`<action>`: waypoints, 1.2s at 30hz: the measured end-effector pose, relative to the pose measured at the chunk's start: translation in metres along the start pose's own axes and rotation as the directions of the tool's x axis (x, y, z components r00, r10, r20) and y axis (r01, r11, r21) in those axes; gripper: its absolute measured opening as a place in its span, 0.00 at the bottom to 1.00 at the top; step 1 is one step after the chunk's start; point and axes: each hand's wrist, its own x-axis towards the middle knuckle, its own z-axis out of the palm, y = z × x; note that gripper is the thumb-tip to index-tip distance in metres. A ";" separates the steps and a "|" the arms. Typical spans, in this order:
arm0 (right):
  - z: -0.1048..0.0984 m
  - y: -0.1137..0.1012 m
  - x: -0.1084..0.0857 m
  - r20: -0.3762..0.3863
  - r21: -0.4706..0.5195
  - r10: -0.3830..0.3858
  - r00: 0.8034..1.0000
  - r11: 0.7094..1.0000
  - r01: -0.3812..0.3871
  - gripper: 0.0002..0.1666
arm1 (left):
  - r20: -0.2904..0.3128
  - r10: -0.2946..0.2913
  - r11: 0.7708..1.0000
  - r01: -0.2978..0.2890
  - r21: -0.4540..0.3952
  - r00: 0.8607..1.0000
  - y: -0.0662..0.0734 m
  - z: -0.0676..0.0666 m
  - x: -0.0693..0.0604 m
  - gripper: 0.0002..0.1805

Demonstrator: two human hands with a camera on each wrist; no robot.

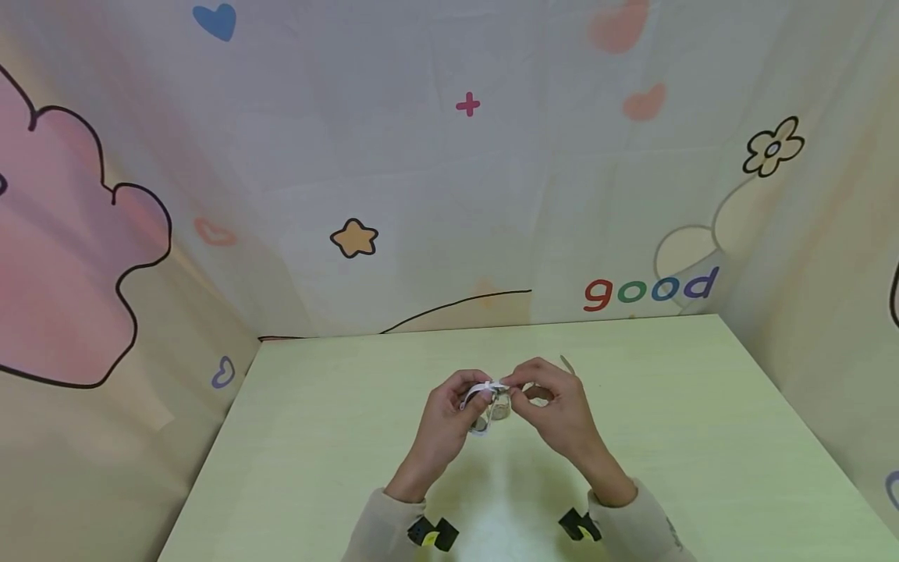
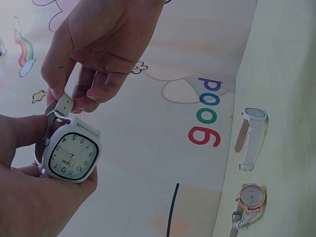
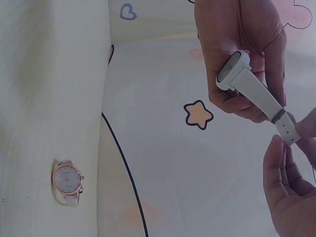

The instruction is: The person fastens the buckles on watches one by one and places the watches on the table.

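- Left hand [image 2: 39, 202] grips white watch [image 2: 74, 155] at its edges, thumb and fingers curled, apparently to steady it.
- Right hand [image 2: 101, 49] pinches strap end [image 2: 64, 104] between thumb and finger, probably for control.
- Watch held above table [image 1: 316, 437], likely for finger room.

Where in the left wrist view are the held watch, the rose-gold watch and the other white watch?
Held watch [image 2: 73, 156]: left wrist view, on its dial.
Rose-gold watch [image 2: 252, 195]: left wrist view, on its dial.
Other white watch [image 2: 253, 140]: left wrist view, on its strap.
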 end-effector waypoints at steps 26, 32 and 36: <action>0.011 0.041 -0.006 -0.019 0.072 -0.017 1.000 0.997 0.018 0.11 | -0.062 -0.024 0.995 0.018 -0.095 0.998 -0.003 0.000 -0.001 0.19; 0.011 0.042 -0.006 -0.010 0.090 -0.051 0.999 0.995 0.052 0.11 | -0.064 -0.008 0.995 0.002 -0.099 0.998 -0.002 0.000 -0.001 0.19; 0.011 0.040 -0.006 0.004 0.097 -0.012 1.000 0.995 0.012 0.12 | -0.074 -0.012 0.993 0.004 -0.114 0.997 -0.002 0.000 -0.001 0.19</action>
